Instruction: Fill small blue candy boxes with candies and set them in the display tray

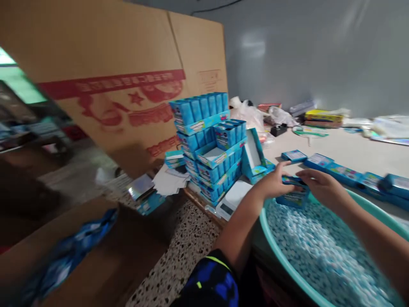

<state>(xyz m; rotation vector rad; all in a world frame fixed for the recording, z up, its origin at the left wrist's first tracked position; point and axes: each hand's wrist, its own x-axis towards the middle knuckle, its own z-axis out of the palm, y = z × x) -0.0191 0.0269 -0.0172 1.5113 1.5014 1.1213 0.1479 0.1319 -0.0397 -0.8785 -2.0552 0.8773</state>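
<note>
My left hand (274, 184) is closed round one side of a small blue printed box (292, 199). The fingers of my right hand (319, 182) bend over the box's upper right edge; its fingertips are partly blurred. Under both hands sits a wide turquoise tub (267, 232), and the box is above its far left rim. Small pale blue and white pieces (316, 247) fill the tub. Behind it, a row of similar blue boxes (347, 174) lies on the table. What is inside the held box is hidden.
Stacked blue display trays (217, 160) of boxes stand at the table's left edge, beside a white scale (234, 199). A huge cardboard carton (128, 55) rises behind. An open carton (134, 251) with blue packaging is at lower left. Bags and a racket (309, 131) lie farther back.
</note>
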